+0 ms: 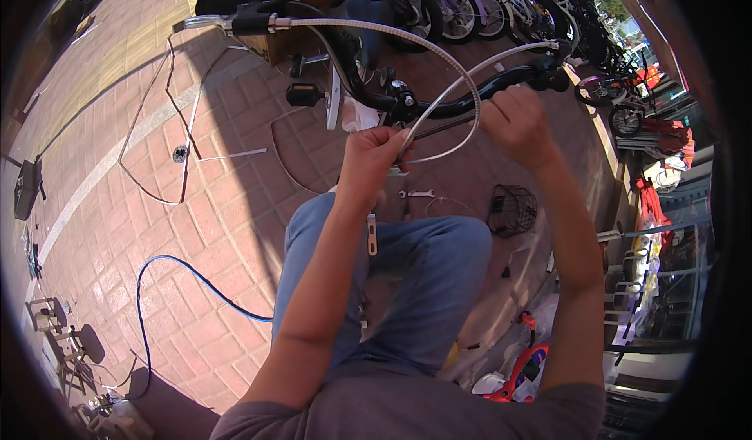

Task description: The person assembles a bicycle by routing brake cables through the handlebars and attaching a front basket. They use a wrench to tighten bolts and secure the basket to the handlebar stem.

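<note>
A black bicycle handlebar (454, 106) crosses in front of me, with a clamp (402, 101) at its middle. Just below that clamp my left hand (371, 162) is closed in a pinch; its fingers hide what they hold. Under the bar's right half, my right hand (517, 124) makes a fist round the end of a slim dark rod-like tool (440, 129). The tool's other end reaches my left fingertips. A silver cable housing (439, 50) loops from the left brake lever (205, 22) past my left hand. Another pale cable (501, 54) runs to the right grip.
An open-end wrench (417, 194) and a black wire basket (513, 210) lie on the brick paving beyond my knees. Parked bicycles (462, 9) line the far side. A blue hose (184, 263) curves along the left, and a red-and-blue object (523, 371) sits by my right elbow.
</note>
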`<state>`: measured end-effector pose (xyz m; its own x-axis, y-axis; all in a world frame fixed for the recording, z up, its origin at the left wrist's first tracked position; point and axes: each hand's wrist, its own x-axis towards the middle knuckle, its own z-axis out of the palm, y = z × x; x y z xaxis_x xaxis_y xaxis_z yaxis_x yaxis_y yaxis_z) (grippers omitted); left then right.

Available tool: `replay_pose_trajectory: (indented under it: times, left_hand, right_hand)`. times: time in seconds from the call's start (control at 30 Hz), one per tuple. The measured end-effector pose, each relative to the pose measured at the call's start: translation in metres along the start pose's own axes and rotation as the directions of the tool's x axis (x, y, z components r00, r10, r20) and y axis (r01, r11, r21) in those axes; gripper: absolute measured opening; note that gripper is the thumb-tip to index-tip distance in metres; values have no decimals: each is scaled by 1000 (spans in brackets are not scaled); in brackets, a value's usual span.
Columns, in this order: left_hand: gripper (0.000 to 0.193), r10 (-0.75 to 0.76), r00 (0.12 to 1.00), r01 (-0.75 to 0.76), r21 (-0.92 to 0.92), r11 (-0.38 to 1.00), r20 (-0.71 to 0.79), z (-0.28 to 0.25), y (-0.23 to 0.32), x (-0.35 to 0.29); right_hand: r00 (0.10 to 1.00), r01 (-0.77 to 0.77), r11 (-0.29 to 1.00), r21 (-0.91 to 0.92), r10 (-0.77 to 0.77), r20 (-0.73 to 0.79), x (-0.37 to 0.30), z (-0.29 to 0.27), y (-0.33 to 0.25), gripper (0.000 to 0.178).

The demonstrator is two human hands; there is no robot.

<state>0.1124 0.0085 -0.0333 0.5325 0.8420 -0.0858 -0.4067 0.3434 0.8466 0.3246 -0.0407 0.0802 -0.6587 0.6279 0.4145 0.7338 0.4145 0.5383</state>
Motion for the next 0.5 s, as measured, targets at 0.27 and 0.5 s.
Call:
replay_pose_trajectory:
  times: [0.27,0.5]
  left_hand:
    - [17,81,996,-78,85,993,-37,-1,-12,1]
    - [20,43,998,-46,88,995,38,-13,-4,4]
  right_hand:
    - [601,-717,568,403,797,-54,-61,61,-143,16]
    - [62,-691,-142,709,965,254,-13,95,-234,16]
